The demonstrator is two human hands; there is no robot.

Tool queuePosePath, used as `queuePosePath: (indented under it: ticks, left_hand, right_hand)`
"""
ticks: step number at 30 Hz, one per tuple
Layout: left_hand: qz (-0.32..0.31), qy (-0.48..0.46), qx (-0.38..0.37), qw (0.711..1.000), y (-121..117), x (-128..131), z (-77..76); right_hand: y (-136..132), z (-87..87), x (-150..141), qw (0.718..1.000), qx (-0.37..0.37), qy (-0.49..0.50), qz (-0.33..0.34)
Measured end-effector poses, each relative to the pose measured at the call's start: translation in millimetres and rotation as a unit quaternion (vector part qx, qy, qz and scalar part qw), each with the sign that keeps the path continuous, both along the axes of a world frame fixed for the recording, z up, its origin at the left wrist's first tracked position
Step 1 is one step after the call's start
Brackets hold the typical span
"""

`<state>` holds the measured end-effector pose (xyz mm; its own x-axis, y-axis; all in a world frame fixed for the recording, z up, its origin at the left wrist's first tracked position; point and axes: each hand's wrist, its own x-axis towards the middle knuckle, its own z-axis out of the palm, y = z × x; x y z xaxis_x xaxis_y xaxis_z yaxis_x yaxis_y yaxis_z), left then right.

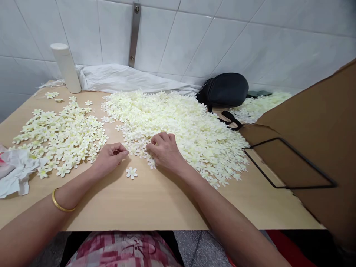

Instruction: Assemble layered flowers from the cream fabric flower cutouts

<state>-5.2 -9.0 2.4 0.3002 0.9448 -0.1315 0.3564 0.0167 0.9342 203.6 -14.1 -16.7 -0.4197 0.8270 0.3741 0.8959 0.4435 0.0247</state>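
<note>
**Two hands at the edge of a flower heap**

A wooden table (155,207) carries two spreads of small cream fabric flowers. The big pile (178,126) fills the middle; a thinner, flatter left pile (61,137) lies apart from it, with bare wood between the two.

The right hand (165,150) rests knuckles-up on the near edge of the big pile, fingers curled down into the flowers. Its fingertips are hidden under the hand, so I cannot tell whether they pinch a flower or only press on the heap. Resting there keeps the loose stock right under the fingers.

The left hand (111,157) lies on bare wood in the gap, thumb and forefinger pressed together at the tips, just beside the pile's edge. Something small may be nipped between them, but it is too small to make out. A gold bangle (61,203) sits on that wrist.

One single flower (131,172) lies flat by itself on the wood, just in front of both hands and touching neither.

At the back stand a white tube (66,68), a white cloth (125,79) and a black bag (225,91). A cardboard box (314,148) leans in from the right; crumpled paper (16,170) lies at the left edge.
</note>
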Motion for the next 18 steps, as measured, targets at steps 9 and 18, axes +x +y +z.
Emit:
queuePosePath:
  ticks: [9, 18]
  left_hand:
    - [-0.047, 0.108, 0.215, 0.969, 3, -3, -12.4]
    - [-0.108, 0.176, 0.245, 0.947, 2, -2, -9.3]
  right_hand:
    - [-10, 19.1, 15, 0.934, -0.115, 0.332, -0.056]
    - [-20, 26.2, 0, 0.85, -0.311, 0.415, -0.091]
